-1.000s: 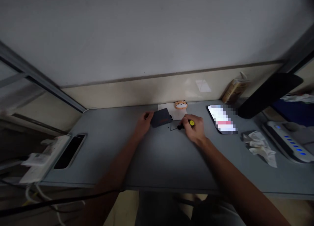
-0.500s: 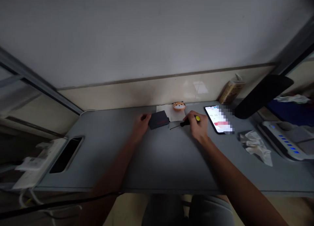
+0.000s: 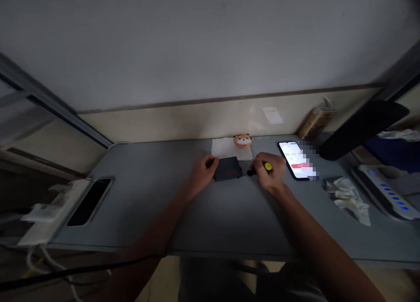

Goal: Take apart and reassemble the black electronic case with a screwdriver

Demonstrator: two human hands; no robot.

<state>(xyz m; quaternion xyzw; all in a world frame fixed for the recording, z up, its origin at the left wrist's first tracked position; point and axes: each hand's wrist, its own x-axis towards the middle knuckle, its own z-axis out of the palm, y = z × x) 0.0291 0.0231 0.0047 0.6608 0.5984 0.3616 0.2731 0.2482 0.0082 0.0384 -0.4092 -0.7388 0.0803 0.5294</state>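
A small flat dark box with a red mark (image 3: pixel 229 174) lies on the grey desk (image 3: pixel 210 214). My left hand (image 3: pixel 202 177) grips its left edge, fingers curled round it. My right hand (image 3: pixel 271 173) is closed round a small screwdriver with a black shaft and yellow end (image 3: pixel 260 169). The screwdriver's thin tip points left and meets the box's right side. A white sheet of paper (image 3: pixel 229 148) lies just behind the box.
A small orange animal figure (image 3: pixel 243 140) sits by the wall. A lit phone (image 3: pixel 297 159) lies right of my right hand, with crumpled tissue (image 3: pixel 347 197) and a power strip with blue lights (image 3: pixel 385 191) further right. A dark phone (image 3: pixel 88 200) rests at the desk's left end.
My left hand has slid the dark box to the right, off the white paper. My right hand has brought the screwdriver tip up against the box's right side.
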